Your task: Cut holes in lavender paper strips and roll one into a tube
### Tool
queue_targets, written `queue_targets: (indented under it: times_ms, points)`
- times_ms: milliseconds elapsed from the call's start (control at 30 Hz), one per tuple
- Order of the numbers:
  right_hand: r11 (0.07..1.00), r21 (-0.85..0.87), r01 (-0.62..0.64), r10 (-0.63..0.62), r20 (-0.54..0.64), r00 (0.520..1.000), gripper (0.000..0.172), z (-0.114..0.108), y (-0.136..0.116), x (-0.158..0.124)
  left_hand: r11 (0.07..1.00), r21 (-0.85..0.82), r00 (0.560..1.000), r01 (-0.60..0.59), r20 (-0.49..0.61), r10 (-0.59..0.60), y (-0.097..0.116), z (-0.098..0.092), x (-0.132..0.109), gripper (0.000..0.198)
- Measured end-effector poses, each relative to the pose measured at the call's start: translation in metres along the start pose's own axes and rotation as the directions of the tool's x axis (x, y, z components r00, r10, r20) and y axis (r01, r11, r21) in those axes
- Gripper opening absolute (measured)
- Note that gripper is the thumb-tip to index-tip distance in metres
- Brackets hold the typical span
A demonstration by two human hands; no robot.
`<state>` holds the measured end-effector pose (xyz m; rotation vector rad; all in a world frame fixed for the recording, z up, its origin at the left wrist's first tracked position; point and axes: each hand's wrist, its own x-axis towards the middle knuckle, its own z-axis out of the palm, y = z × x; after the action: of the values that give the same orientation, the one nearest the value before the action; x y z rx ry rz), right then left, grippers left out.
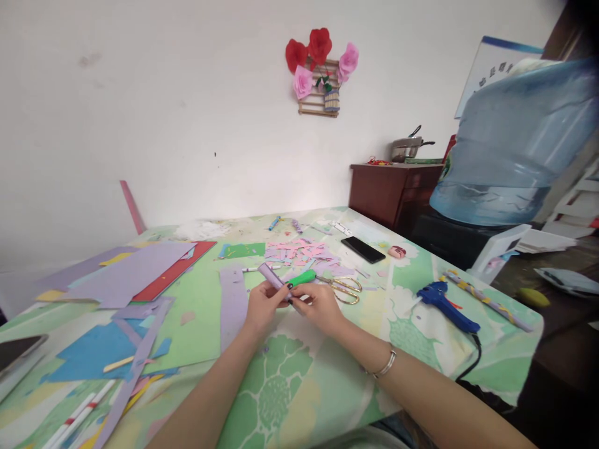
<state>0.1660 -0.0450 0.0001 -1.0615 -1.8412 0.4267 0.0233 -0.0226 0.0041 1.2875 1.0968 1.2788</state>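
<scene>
My left hand (264, 304) is closed around a narrow purple paper roll (271, 275), which tilts up and to the left. Against the lower end of the roll, my right hand (319, 305) has its thumb and fingers pinched; what lies between them is too small to tell. A green object (303, 278) shows just behind my fingertips, beside gold-handled scissors (346, 289). To the left of my hands lies a purple paper strip (233, 305) on light green paper (196, 330). Pink and purple paper scraps (304, 252) are scattered beyond my hands.
A blue glue gun (448, 307) and a decorated stick (489, 300) lie at the right. Farther back are a black phone (363, 249) and a small pink object (397, 251). Coloured sheets (135, 268) cover the left side. A large water bottle (515, 143) stands beyond the table.
</scene>
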Motion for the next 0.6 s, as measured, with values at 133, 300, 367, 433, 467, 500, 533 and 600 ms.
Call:
queue_targets:
  times_ms: [133,300,367,433,467,500,533,600]
  points:
    - [0.994,-0.101,0.032,-0.027,0.041,0.999,0.016,0.001,-0.003,-0.002,0.998,0.06,0.999,-0.034,-0.04,0.037,-0.002,0.002,0.0,0.034]
    - [0.981,-0.192,0.007,0.024,0.16,0.987,0.014,0.0,-0.006,-0.004,0.981,0.178,0.989,-0.076,-0.115,0.097,-0.003,0.002,-0.001,0.025]
    - [0.979,-0.202,-0.005,0.043,0.184,0.982,0.013,-0.001,-0.006,-0.003,0.976,0.202,0.988,-0.085,-0.11,0.109,-0.003,0.002,-0.002,0.025]
    - [0.98,-0.197,-0.023,0.059,0.18,0.982,0.016,-0.002,-0.005,-0.002,0.975,0.205,0.991,-0.087,-0.08,0.105,-0.002,0.002,-0.002,0.026]
    - [0.982,-0.184,-0.037,0.069,0.173,0.982,0.018,-0.002,-0.004,-0.002,0.976,0.199,0.993,-0.085,-0.059,0.099,-0.001,0.001,-0.002,0.027]
    - [0.985,-0.163,-0.054,0.081,0.166,0.983,0.019,-0.001,-0.002,-0.002,0.978,0.191,0.995,-0.082,-0.037,0.091,0.0,0.001,-0.001,0.028]
    - [0.988,-0.132,-0.073,0.094,0.159,0.983,0.02,-0.001,0.0,-0.001,0.981,0.179,0.996,-0.081,-0.013,0.085,0.0,0.0,-0.001,0.029]
    - [0.992,-0.038,-0.118,0.122,0.144,0.982,0.021,0.001,0.007,0.0,0.986,0.147,0.996,-0.083,0.043,0.078,0.002,-0.002,-0.001,0.033]
